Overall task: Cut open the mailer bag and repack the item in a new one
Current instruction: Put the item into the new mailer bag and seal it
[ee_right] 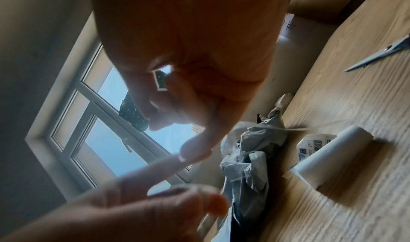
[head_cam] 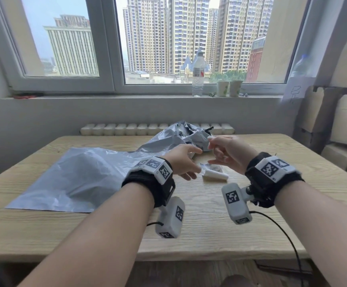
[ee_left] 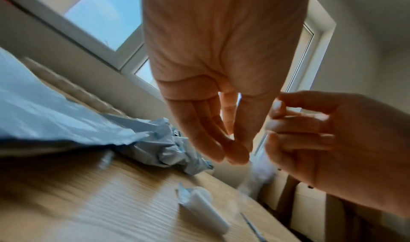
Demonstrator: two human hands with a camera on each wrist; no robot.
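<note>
A flat grey mailer bag point(head_cam: 75, 179) lies on the left of the wooden table point(head_cam: 210, 235), bulging slightly in the middle. At the back centre sits a crumpled, torn grey mailer point(head_cam: 181, 135) point(ee_right: 250, 158). A curled white label roll point(head_cam: 215, 174) point(ee_right: 332, 158) rests between them. My left hand point(head_cam: 195, 162) hovers over the roll, fingers straight and relaxed, holding nothing. My right hand point(head_cam: 212, 150) hangs just beside it with fingers curled and thumb near the index finger. Whether it pinches anything is unclear. Scissors point(ee_right: 377, 54) lie on the table to the right.
A radiator point(head_cam: 127, 129) runs behind the table's far edge. On the windowsill stand a water bottle point(head_cam: 197, 75) and two paper cups point(head_cam: 228, 88). Cardboard boxes point(head_cam: 344, 121) are stacked at the right. A cable trails off the table's front right.
</note>
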